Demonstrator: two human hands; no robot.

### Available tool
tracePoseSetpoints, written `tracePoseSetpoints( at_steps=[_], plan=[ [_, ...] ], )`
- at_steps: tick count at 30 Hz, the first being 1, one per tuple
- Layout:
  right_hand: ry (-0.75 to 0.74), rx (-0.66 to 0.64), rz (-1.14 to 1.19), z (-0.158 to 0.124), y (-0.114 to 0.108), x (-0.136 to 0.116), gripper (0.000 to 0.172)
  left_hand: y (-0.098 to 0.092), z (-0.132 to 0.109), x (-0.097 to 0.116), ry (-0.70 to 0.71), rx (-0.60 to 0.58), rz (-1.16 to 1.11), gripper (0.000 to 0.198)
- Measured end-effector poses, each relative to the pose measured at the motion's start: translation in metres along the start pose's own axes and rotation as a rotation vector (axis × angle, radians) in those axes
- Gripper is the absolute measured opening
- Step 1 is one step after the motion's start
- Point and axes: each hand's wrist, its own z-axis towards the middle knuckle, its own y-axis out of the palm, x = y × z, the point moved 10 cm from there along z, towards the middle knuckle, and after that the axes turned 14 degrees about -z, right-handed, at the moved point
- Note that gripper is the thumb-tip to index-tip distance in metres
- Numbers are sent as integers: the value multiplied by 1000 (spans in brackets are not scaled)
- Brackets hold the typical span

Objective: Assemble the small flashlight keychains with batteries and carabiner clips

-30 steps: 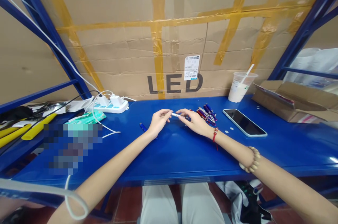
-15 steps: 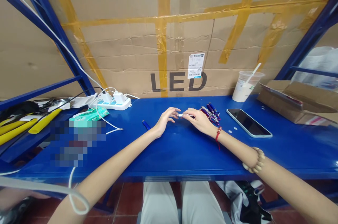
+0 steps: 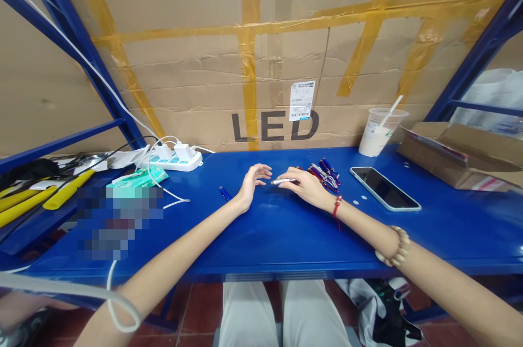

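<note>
Between the thumb and fingers of my right hand is a slim silver pen-like stick, its tip pointing left. My left hand is just left of that tip, fingers apart and curved, holding nothing. A short blue pen-like stick lies on the blue table behind my left wrist, partly hidden by it. Right behind my right hand rests a pile of blue, red and silver sticks, too small to make out in detail.
A phone and a plastic cup with a straw stand to the right, near an open cardboard box. On the left are a power strip, a green packet, and loose white cables. A large taped carton closes off the back.
My hands have moved apart, and my left fingers have come off the silver stick. More of the stick shows in my right hand. The view has shifted slightly.
</note>
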Motion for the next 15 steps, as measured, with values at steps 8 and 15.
tracePoseSetpoints(
  at_steps=[8, 15],
  plan=[
    [-14, -7, -16, -1, -1, -3, 31, 0, -1, -4, -24, 21, -56, 33],
    [-25, -8, -66, -1, -4, -8, 27, 0, -1, -8, -51, 27, -74, 33]
  ],
)
